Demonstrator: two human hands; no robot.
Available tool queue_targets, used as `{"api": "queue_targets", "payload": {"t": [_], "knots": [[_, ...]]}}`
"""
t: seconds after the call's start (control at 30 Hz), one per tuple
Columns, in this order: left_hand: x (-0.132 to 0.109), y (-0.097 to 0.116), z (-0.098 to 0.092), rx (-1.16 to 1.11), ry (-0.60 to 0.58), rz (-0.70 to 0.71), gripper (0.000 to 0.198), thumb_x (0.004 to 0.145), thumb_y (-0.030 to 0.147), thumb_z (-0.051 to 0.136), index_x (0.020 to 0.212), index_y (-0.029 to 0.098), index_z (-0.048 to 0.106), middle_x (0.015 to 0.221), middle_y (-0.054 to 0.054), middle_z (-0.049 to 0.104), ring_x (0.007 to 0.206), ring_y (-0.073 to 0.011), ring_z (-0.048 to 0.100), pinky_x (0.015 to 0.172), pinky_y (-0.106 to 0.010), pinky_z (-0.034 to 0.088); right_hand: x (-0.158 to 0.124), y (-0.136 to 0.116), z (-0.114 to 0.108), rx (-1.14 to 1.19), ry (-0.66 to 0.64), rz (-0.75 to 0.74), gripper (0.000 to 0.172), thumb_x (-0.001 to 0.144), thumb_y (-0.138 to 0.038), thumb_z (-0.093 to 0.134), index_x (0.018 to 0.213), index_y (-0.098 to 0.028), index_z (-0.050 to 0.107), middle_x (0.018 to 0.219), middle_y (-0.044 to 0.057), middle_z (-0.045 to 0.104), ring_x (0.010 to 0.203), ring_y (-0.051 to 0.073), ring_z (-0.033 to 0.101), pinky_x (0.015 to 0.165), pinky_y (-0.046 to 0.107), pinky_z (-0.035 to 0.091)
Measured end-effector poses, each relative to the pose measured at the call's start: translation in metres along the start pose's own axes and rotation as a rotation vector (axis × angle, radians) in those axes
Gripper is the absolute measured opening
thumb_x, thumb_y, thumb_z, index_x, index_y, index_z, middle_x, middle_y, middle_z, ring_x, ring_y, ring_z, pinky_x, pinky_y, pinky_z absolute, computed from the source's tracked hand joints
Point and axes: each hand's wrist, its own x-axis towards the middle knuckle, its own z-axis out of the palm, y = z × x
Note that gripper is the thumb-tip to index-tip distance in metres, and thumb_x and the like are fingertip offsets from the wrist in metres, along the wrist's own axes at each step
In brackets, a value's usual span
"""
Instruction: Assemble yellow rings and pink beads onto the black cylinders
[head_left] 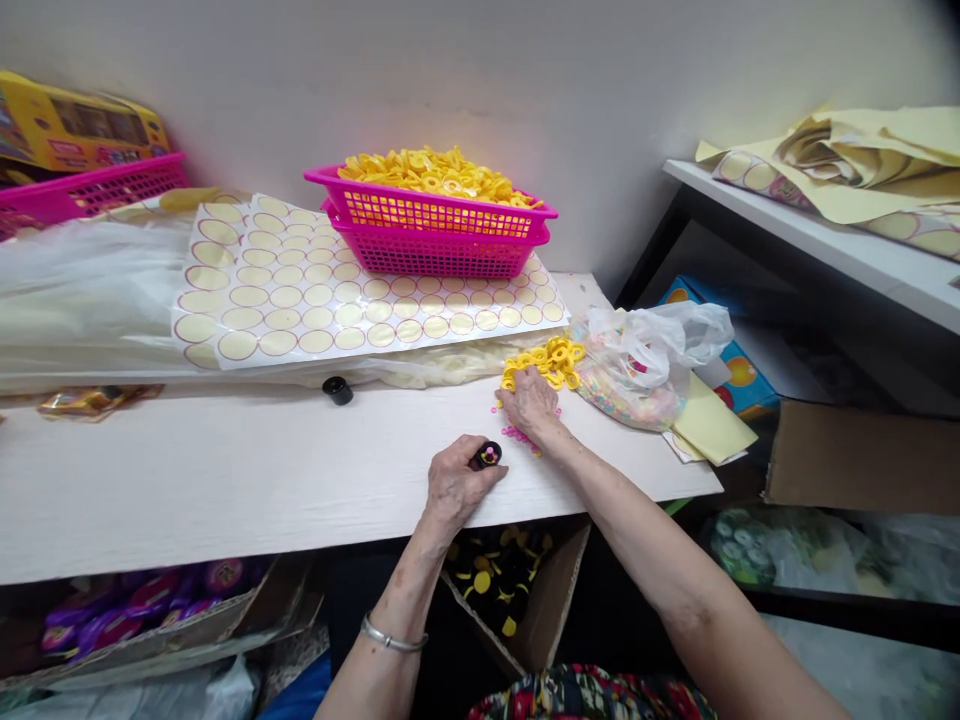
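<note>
My left hand is closed around a small black cup, tilted so that its mouth with pink and yellow bits inside faces me. My right hand reaches into a pile of yellow rings; its fingertips are hidden, so what they grip, if anything, does not show. Small pink beads lie scattered on the white table beneath that hand. A second black cup stands farther left on the table.
Stacked pink baskets full of yellow pieces stand on sticker sheets. A plastic bag of pastel beads is at right. Below the table edge sits a cardboard box of black and yellow pieces. A shelf juts out at right.
</note>
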Motion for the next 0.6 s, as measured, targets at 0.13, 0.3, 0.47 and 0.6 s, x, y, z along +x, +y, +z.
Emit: {"api": "queue_targets", "payload": {"t": [0.13,0.3,0.47,0.6], "knots": [[0.000,0.000,0.000,-0.016,-0.011,-0.018,0.021,0.063,0.025,0.070,0.082,0.019,0.064,0.074,0.003,0.060,0.067,-0.0112,0.052,0.063,-0.023,0.041,0.005,-0.004,-0.001,-0.003,-0.053,-0.013,0.027,0.080,-0.030,0.044,0.097,-0.015,0.059,0.104,0.012,0.055,0.093,0.024,0.054,0.077,0.034,0.040],[0.000,-0.004,0.002,-0.014,0.020,-0.038,0.035,0.059,0.028,0.073,0.091,0.018,0.064,0.083,0.000,0.062,0.074,-0.0142,0.057,0.068,-0.025,0.045,0.005,0.010,-0.011,0.335,0.065,0.031,0.024,0.074,-0.032,0.049,0.089,-0.016,0.060,0.093,0.005,0.058,0.085,0.018,0.052,0.075,0.029,0.040],[0.003,0.000,-0.001,-0.049,0.028,-0.034,0.054,0.051,0.029,0.078,0.101,0.016,0.062,0.088,-0.002,0.061,0.070,-0.0130,0.054,0.066,-0.026,0.046,-0.011,0.027,-0.023,1.042,0.008,0.181,0.024,0.066,-0.038,0.058,0.073,-0.015,0.058,0.058,-0.004,0.050,0.055,0.010,0.045,0.053,0.022,0.036],[-0.005,0.015,-0.010,-0.230,0.154,0.038,0.048,0.056,0.034,0.077,0.097,0.016,0.062,0.088,-0.003,0.056,0.061,-0.0088,0.047,0.057,-0.023,0.042,-0.048,0.035,-0.034,1.457,-0.121,0.230,0.023,0.065,-0.037,0.062,0.064,-0.015,0.055,0.050,-0.004,0.049,0.044,0.008,0.040,0.044,0.021,0.030]]}}
